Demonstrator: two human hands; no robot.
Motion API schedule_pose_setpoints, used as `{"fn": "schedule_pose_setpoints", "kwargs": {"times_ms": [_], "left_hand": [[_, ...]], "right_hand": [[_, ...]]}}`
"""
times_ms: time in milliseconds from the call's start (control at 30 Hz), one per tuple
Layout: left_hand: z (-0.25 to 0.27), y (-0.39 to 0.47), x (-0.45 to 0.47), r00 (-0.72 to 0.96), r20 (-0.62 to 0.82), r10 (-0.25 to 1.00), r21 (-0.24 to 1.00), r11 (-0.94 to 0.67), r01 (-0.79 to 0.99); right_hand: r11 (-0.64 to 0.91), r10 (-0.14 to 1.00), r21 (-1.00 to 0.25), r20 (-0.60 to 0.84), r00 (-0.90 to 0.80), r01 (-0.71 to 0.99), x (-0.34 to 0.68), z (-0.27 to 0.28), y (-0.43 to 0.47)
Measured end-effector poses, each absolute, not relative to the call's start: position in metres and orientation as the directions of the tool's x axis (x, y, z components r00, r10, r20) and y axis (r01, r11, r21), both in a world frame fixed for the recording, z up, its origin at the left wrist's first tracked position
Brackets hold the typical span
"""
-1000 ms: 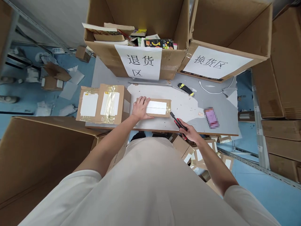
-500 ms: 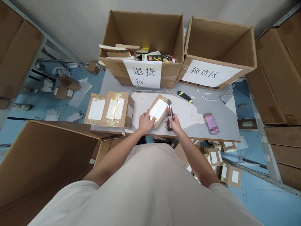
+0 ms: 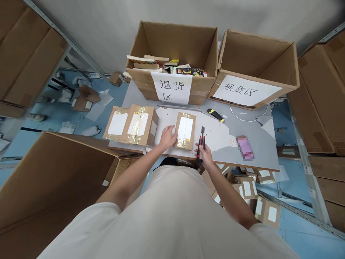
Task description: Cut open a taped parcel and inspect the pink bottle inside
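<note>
A small taped cardboard parcel with a white label lies flat on the table before me. My left hand is at its left edge, fingers apart and thumb by the lower corner; whether it touches the cardboard I cannot tell for sure. Right of the parcel, my right hand grips a black and red utility knife, its tip pointing away from me. Beyond my left hand, two larger taped boxes stand side by side at the table's left end.
Along the back of the table stand an open carton of books and another open carton. A black and yellow cutter, a white cable and a blurred pink item lie to the right. A large open carton is at left.
The parcel has gone from tilted to lying flat and straight. My left hand has loosened from it, and my right hand has drawn the knife away, right and closer to me.
</note>
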State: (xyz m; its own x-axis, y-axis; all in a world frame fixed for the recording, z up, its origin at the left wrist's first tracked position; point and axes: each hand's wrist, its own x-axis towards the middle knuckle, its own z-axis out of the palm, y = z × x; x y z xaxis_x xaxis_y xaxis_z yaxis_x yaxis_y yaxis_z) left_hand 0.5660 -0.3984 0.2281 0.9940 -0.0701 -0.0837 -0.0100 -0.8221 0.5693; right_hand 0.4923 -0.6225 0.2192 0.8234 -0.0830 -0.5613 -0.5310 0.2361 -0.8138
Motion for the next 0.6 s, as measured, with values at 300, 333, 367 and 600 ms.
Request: {"fn": "schedule_pose_setpoints", "kwargs": {"times_ms": [300,333,367,600], "left_hand": [[0.232,-0.397,0.681,0.886,-0.160,-0.435,0.538,-0.791,-0.291],[0.230,-0.396,0.683,0.885,-0.162,-0.437,0.535,-0.792,-0.293],[0.229,-0.395,0.683,0.891,-0.157,-0.427,0.534,-0.795,-0.288],[0.234,-0.373,0.632,0.986,-0.123,-0.109,0.490,-0.871,-0.035]], "right_hand": [[0.529,0.011,-0.620,-0.677,0.736,-0.579,0.448,0.225,-0.581],[0.528,-0.008,-0.636,-0.667,0.745,-0.563,0.451,0.226,-0.579],[0.522,-0.028,-0.653,-0.657,0.754,-0.549,0.454,0.225,-0.578],[0.405,-0.163,-0.785,-0.567,0.808,-0.469,0.491,0.218,-0.609]]}}
